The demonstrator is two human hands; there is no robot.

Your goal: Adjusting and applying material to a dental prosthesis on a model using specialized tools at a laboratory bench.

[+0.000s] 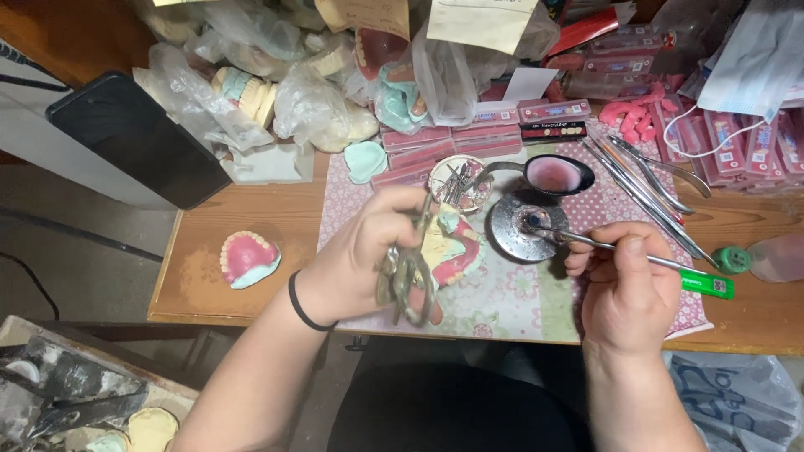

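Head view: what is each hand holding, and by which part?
Left hand grips a metal articulator carrying a denture model, by its frame. Right hand pinches a thin metal instrument at mid-handle.

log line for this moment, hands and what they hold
left hand: holds denture model in metal frame | right hand: holds metal tool, tip at round burner

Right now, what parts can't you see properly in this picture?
All in the head view:
- The denture model is mostly covered by the left hand and the metal frame it holds.
- The thin tool is partly hidden inside the right hand.
- The plaster casts are blurred by plastic bags.
- The face mask is cut off at the right edge.
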